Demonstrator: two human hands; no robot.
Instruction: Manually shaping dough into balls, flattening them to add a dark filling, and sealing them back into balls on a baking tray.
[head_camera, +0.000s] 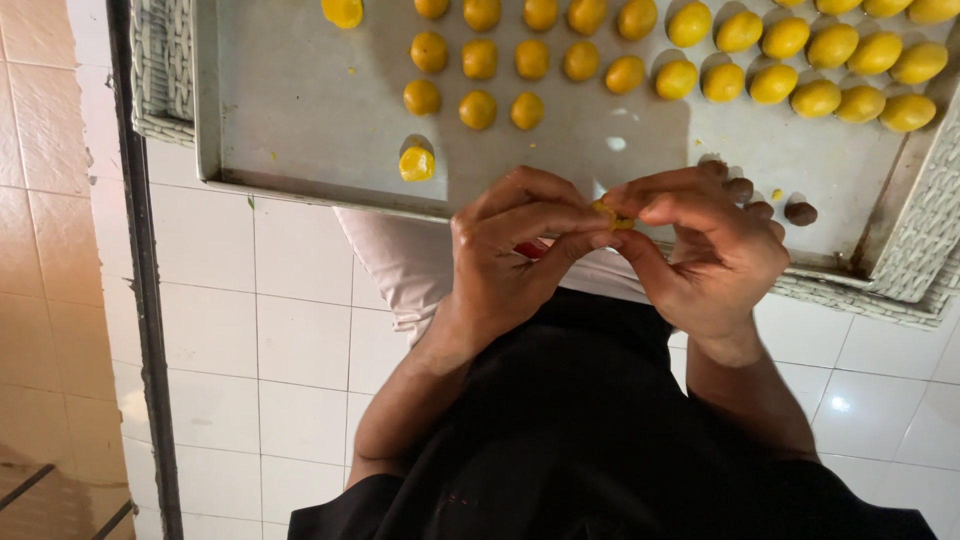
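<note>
**Dough pinched between two hands over the tray**

Your left hand (515, 245) and right hand (705, 245) meet fingertip to fingertip, pinching a small yellow dough piece (611, 214) just below the flat grey metal baking tray (300, 110). Rows of round yellow dough balls (630, 50) lie at twelve o'clock; small brown balls (800, 212) sit at two o'clock.

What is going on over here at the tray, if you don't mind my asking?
A person is pinching a small piece of yellow dough between the fingertips of both hands, the left hand and right hand meeting just above the near edge of a metal tray. Rows of yellow dough balls already sit on the tray, one flatter piece lies apart, and a few small brown balls rest near the right hand. The tray sits on a woven basket over a white tiled floor.
</note>
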